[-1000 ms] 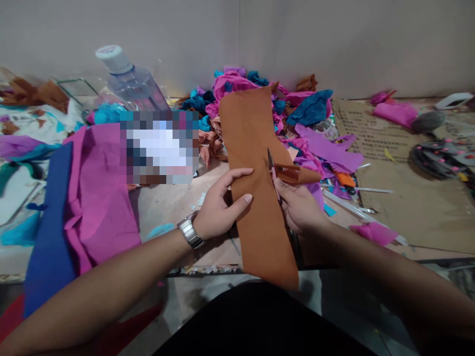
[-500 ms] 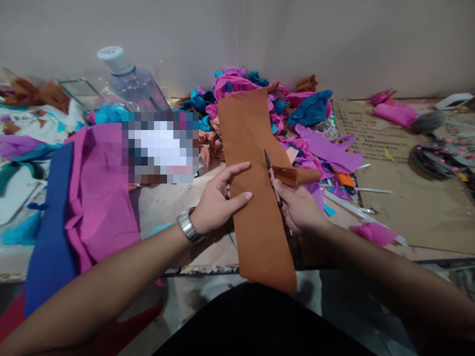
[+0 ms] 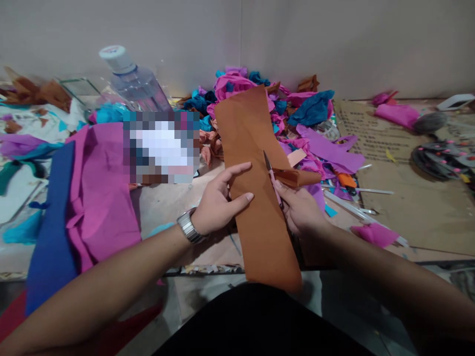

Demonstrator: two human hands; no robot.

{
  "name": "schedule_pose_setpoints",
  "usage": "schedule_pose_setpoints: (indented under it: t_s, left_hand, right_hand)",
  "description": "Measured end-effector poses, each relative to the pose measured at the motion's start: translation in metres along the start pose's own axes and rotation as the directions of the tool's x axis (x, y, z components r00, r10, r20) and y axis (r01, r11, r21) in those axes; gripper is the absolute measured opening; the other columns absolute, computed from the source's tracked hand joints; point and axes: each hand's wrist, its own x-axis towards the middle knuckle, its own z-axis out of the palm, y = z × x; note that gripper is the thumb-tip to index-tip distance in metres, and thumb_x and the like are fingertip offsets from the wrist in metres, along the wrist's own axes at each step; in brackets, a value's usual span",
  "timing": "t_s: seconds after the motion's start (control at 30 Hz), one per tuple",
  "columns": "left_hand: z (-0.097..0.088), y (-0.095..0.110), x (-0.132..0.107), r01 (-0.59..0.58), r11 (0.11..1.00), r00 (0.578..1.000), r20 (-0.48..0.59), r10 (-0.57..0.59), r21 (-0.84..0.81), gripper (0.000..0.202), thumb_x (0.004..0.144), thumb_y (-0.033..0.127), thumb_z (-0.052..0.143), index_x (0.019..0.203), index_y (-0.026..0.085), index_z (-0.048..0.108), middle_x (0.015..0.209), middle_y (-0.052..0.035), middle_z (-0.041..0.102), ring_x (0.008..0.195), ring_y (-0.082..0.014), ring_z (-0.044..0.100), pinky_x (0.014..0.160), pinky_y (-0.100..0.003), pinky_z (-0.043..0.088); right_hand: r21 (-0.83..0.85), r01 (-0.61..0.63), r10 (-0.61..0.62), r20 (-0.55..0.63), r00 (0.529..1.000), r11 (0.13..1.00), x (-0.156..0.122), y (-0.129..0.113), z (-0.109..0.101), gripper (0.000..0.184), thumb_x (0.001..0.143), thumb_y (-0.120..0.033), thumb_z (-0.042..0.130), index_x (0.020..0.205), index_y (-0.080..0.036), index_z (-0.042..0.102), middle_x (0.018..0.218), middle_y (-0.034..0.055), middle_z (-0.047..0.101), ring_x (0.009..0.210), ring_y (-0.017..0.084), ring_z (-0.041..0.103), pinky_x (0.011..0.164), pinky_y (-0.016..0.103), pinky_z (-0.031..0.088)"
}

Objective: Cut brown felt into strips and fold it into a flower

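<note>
A long strip of brown crepe paper (image 3: 256, 222) stretches from the scrap pile out over the table's front edge. My left hand (image 3: 218, 202), with a metal watch (image 3: 187, 226) on the wrist, holds the paper's left side. Its thumb and a finger lie spread on top; the remaining fingers are hidden below. My right hand (image 3: 301, 210) grips a pair of scissors (image 3: 273, 177) at the paper's right side, dark pointed tip facing away from me. A folded brown flap (image 3: 300, 178) sticks out to the right beside that hand.
Crumpled coloured paper scraps (image 3: 237, 86) are heaped against the wall. A clear bottle with a white cap (image 3: 139, 89) stands back left. Pink paper (image 3: 106, 193) and a blue sheet (image 3: 52, 217) lie left. At right are cardboard (image 3: 419, 212), clear sticks (image 3: 352, 210) and an orange-handled tool (image 3: 346, 181).
The brown paper has turned slightly, its near end shifting right and its far end left. Both hands and the scissors stay almost where they were.
</note>
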Motion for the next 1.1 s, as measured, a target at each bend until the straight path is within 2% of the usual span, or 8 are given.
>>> schedule_pose_setpoints:
  t_s: [0.3,0.4,0.5,0.67,0.77,0.9,1.0,1.1]
  left_hand:
    - [-0.001,-0.002,0.001,0.019,1.000,1.000,-0.016,-0.019,-0.012,0.059,0.085,0.023,0.079,0.141,0.019,0.058,0.149,-0.0146,0.060,0.132,-0.0251,0.064,0.110,-0.042,0.058]
    - [0.000,-0.001,-0.001,-0.016,0.999,1.000,-0.001,0.016,0.028,0.059,0.085,0.023,0.080,0.140,0.019,0.059,0.146,-0.0147,0.062,0.131,-0.0250,0.064,0.112,-0.043,0.056]
    - [0.002,0.001,-0.003,-0.045,0.997,0.999,0.019,0.043,0.061,0.058,0.086,0.023,0.078,0.140,0.019,0.059,0.147,-0.0147,0.061,0.130,-0.0254,0.064,0.111,-0.043,0.057]
    - [0.005,0.003,-0.003,-0.068,0.994,0.997,0.032,0.066,0.080,0.057,0.086,0.023,0.077,0.141,0.019,0.059,0.146,-0.0148,0.061,0.132,-0.0258,0.062,0.110,-0.042,0.057]
    - [0.004,0.003,-0.002,-0.096,0.991,0.995,0.030,0.093,0.090,0.058,0.086,0.022,0.078,0.141,0.019,0.058,0.146,-0.0147,0.061,0.133,-0.0253,0.062,0.113,-0.041,0.054]
    - [0.004,0.001,-0.002,-0.108,0.990,0.994,0.021,0.106,0.095,0.061,0.085,0.022,0.078,0.142,0.020,0.056,0.147,-0.0149,0.060,0.136,-0.0260,0.059,0.114,-0.042,0.054]
    - [0.004,0.001,-0.003,-0.096,0.991,0.995,0.026,0.094,0.095,0.061,0.086,0.023,0.078,0.143,0.020,0.055,0.147,-0.0153,0.059,0.135,-0.0263,0.060,0.112,-0.043,0.055]
    - [0.004,0.001,-0.003,-0.082,0.993,0.997,0.021,0.081,0.087,0.061,0.086,0.023,0.078,0.143,0.020,0.056,0.147,-0.0150,0.060,0.133,-0.0259,0.062,0.112,-0.043,0.055]
  right_hand:
    - [-0.046,-0.005,0.005,-0.016,1.000,0.999,-0.002,0.000,0.002,0.046,0.078,-0.044,0.087,0.119,-0.027,0.072,0.118,0.0053,0.079,0.119,0.028,0.072,0.097,0.043,0.061]
    - [-0.022,-0.038,0.037,-0.030,0.999,0.999,-0.002,-0.004,0.002,0.052,0.071,-0.047,0.091,0.115,-0.026,0.072,0.111,0.0054,0.080,0.106,0.028,0.075,0.083,0.038,0.062]
    - [-0.037,-0.063,0.061,-0.072,0.996,0.997,-0.001,-0.007,0.002,0.054,0.068,-0.050,0.091,0.112,-0.026,0.072,0.098,0.0028,0.080,0.084,0.023,0.074,0.066,0.033,0.058]
    - [-0.076,-0.013,0.008,-0.066,0.998,0.997,-0.001,-0.009,0.001,0.046,0.069,-0.051,0.090,0.103,-0.025,0.074,0.077,-0.0022,0.073,0.064,0.016,0.065,0.058,0.029,0.051]
    - [-0.042,-0.010,0.009,-0.041,0.999,0.999,-0.001,-0.008,0.003,0.047,0.069,-0.051,0.091,0.104,-0.025,0.075,0.076,-0.0013,0.074,0.069,0.018,0.069,0.059,0.029,0.052]
    - [0.006,-0.023,0.024,-0.039,0.999,1.000,-0.001,-0.004,0.002,0.045,0.069,-0.048,0.092,0.106,-0.027,0.076,0.092,0.0005,0.079,0.089,0.022,0.075,0.075,0.032,0.060]
    - [-0.023,0.001,-0.001,-0.033,0.999,1.000,0.000,0.000,0.001,0.043,0.074,-0.047,0.090,0.109,-0.027,0.075,0.105,0.0026,0.081,0.105,0.025,0.075,0.086,0.037,0.061]
    - [-0.063,0.037,-0.039,-0.027,0.999,0.997,-0.001,0.002,-0.001,0.043,0.078,-0.047,0.086,0.114,-0.029,0.074,0.112,0.0032,0.080,0.110,0.026,0.074,0.087,0.039,0.061]
